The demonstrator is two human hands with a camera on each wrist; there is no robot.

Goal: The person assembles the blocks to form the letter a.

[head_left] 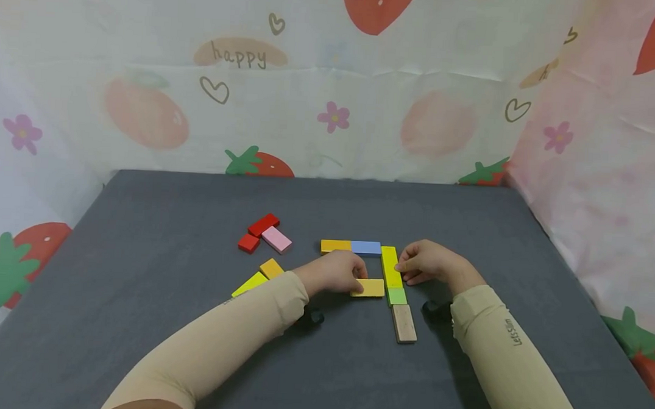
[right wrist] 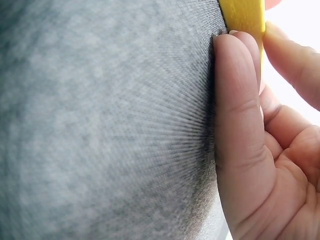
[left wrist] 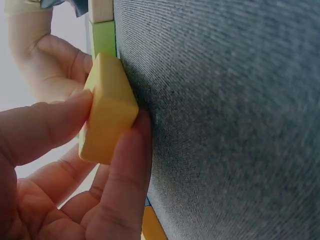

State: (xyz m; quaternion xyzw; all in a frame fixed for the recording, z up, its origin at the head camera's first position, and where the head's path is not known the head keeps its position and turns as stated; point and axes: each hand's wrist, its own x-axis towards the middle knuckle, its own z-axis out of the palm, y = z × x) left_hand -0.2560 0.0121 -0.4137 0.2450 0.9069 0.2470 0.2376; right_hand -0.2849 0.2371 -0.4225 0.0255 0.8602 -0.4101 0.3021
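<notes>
With thumb and fingertips, my left hand [head_left: 337, 271] pinches a pale orange block [head_left: 369, 288]; the left wrist view shows this block [left wrist: 107, 107] close up. Its far end is right at a column of flat blocks: a long bright yellow block [head_left: 391, 267], a light green block [head_left: 397, 296] and a bare wooden block [head_left: 404, 324]. My right hand [head_left: 435, 263] holds the right side of the yellow block, thumb at its upper edge and fingers against its side, low on the cloth. An orange block [head_left: 335, 246] and a blue block [head_left: 366, 248] form a row at the column's top.
Two red blocks [head_left: 263, 225] and a pink block [head_left: 277, 239] lie at the back left. Nearer, another orange block [head_left: 271, 268] and a yellow-green block [head_left: 249, 283] are partly behind my left sleeve. Dark grey cloth [head_left: 167, 234] covers the table; printed curtains stand behind it.
</notes>
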